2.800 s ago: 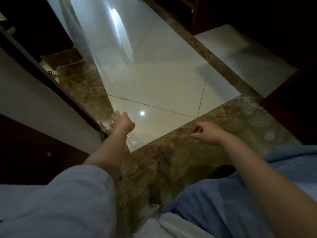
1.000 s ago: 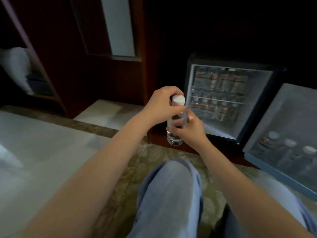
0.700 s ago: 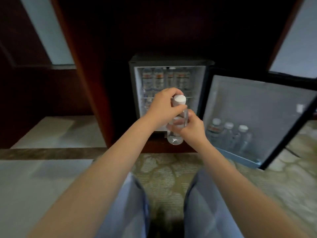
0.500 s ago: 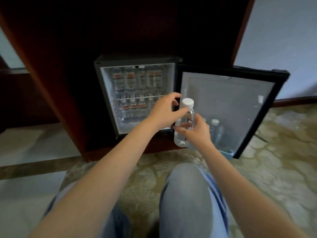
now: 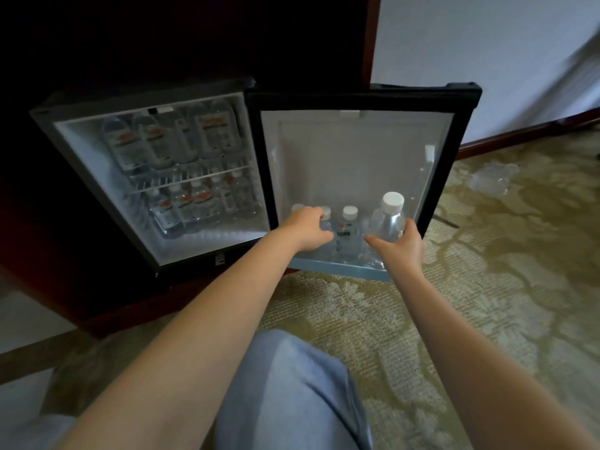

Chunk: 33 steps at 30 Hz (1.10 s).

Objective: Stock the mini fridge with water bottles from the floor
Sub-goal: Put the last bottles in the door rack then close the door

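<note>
3 bottles (image 5: 348, 236) crowd the door shelf (image 5: 337, 267). My right hand (image 5: 397, 251) clamps the new bottle (image 5: 389, 222); my left hand (image 5: 308, 230) touches them, grip unclear. Risk: tight right gap, jamming or toppling.

A clear, white-capped water bottle (image 5: 388, 222) was upright at the right end of the open mini fridge (image 5: 97, 151)'s door shelf (image 5: 341, 266), beside three other bottles (image 5: 349, 237).

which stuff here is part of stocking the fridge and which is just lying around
Part of the job:
- water bottle, gripped by the right hand
- left hand, at the stocked bottles in the door shelf
- mini fridge, door open

Just lying about:
- crumpled clear plastic on the carpet, perhaps packaging
</note>
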Available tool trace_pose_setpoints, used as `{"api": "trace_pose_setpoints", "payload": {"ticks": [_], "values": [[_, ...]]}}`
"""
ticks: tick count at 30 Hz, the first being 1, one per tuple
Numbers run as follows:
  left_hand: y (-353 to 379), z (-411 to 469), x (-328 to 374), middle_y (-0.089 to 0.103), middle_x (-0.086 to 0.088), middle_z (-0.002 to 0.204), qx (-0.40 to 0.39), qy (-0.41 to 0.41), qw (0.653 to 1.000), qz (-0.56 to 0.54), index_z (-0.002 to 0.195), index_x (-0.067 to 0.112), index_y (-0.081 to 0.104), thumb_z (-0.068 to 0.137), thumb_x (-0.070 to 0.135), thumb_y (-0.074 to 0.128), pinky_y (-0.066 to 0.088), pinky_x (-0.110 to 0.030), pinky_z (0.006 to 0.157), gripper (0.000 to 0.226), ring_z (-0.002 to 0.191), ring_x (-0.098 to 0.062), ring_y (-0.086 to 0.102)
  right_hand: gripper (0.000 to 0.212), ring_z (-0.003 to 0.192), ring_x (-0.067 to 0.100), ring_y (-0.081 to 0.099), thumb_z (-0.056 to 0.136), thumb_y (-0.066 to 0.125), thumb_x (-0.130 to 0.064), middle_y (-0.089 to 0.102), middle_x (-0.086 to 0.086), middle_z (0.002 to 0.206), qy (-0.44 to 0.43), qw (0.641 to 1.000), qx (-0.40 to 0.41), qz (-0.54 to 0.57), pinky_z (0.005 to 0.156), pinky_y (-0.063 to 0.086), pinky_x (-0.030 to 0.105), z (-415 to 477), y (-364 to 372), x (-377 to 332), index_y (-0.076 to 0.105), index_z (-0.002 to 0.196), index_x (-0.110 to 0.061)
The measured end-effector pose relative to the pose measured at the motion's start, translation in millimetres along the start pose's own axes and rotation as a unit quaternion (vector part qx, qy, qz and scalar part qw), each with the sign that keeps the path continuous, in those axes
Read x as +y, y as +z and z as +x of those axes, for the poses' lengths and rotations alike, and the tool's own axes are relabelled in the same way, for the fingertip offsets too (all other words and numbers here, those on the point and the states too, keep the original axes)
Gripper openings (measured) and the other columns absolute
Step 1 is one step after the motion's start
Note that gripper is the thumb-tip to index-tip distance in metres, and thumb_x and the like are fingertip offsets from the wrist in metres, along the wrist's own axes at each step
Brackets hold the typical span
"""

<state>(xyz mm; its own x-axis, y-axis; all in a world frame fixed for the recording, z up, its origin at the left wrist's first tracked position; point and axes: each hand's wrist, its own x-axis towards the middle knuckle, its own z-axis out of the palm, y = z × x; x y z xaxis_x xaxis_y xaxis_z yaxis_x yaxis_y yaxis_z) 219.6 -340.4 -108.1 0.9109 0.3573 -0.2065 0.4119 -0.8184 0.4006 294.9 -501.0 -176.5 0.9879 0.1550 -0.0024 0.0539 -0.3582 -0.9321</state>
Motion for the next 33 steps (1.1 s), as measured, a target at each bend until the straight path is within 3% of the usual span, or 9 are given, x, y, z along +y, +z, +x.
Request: {"api": "trace_pose_setpoints", "payload": {"ticks": [2,5,8,11,16,20,24,33], "values": [[4,16,2,0.036,-0.010,0.147,-0.013,0.013,0.999,0.051,0.144,0.010,0.032,0.092,0.032,0.055,0.039,-0.035,0.097,0.061,0.129,-0.028,0.041,0.055,0.096,0.018,0.057,0.072,0.081,-0.024,0.058,-0.005,0.103,0.010,1.000,0.009,0.006,0.084,0.050,0.037,12,0,10,0.052,0.118,-0.018],[10,35,-1,0.026,-0.010,0.152,-0.013,0.020,0.995,0.093,0.144,0.009,0.029,0.091,0.031,0.055,0.034,-0.037,0.106,0.064,0.136,-0.029,0.032,0.056,0.098,0.016,0.056,0.073,0.081,-0.024,0.057,-0.006,0.104,0.015,1.000,0.007,0.002,0.081,0.047,0.033,25,4,22,0.052,0.121,-0.017],[15,48,-6,0.020,-0.011,0.155,-0.001,0.018,0.990,0.140,0.146,0.007,0.026,0.090,0.034,0.056,0.030,-0.039,0.111,0.070,0.141,-0.029,0.024,0.065,0.109,0.016,0.053,0.074,0.080,-0.026,0.056,-0.002,0.122,0.004,1.000,0.018,0.000,0.090,0.044,0.031,35,14,30,0.048,0.129,-0.017],[21,58,-13,0.017,-0.010,0.157,-0.010,0.024,0.988,0.155,0.147,0.009,0.023,0.089,0.034,0.056,0.030,-0.041,0.111,0.071,0.142,-0.029,0.021,0.068,0.119,0.017,0.049,0.074,0.080,-0.026,0.049,0.000,0.131,-0.008,1.000,0.023,-0.011,0.096,0.039,0.028,46,24,29,0.047,0.132,-0.016],[33,69,-24,0.010,-0.007,0.159,-0.012,0.038,0.986,0.160,0.149,0.009,0.017,0.088,0.035,0.058,0.031,-0.042,0.112,0.078,0.144,-0.026,0.020,0.075,0.123,0.020,0.050,0.071,0.083,-0.028,0.053,0.000,0.134,0.006,0.999,0.028,-0.031,0.103,0.043,0.036,60,43,32,0.046,0.137,-0.019],[34,75,-27,0.019,-0.008,0.157,0.007,0.055,0.984,0.170,0.146,0.007,0.026,0.089,0.032,0.057,0.035,-0.043,0.109,0.070,0.140,-0.029,0.027,0.075,0.126,0.022,0.049,0.074,0.081,-0.020,0.053,0.003,0.137,0.054,0.998,0.033,-0.017,0.101,0.040,0.031,63,50,42,0.042,0.139,-0.017],[34,78,-28,0.026,-0.011,0.154,0.016,0.070,0.981,0.181,0.144,0.005,0.030,0.088,0.029,0.056,0.038,-0.045,0.106,0.066,0.136,-0.031,0.033,0.073,0.126,0.025,0.049,0.075,0.080,-0.015,0.053,0.005,0.136,0.088,0.995,0.036,-0.025,0.102,0.040,0.036,63,54,57,0.043,0.137,-0.016],[34,76,-27,0.042,-0.013,0.139,0.020,0.083,0.979,0.185,0.132,0.003,0.042,0.086,0.022,0.056,0.045,-0.045,0.096,0.052,0.123,-0.033,0.046,0.081,0.130,0.029,0.045,0.078,0.078,-0.019,0.047,0.010,0.140,0.076,0.994,0.020,-0.079,0.106,0.040,0.042,75,62,61,0.030,0.144,-0.012]]}}
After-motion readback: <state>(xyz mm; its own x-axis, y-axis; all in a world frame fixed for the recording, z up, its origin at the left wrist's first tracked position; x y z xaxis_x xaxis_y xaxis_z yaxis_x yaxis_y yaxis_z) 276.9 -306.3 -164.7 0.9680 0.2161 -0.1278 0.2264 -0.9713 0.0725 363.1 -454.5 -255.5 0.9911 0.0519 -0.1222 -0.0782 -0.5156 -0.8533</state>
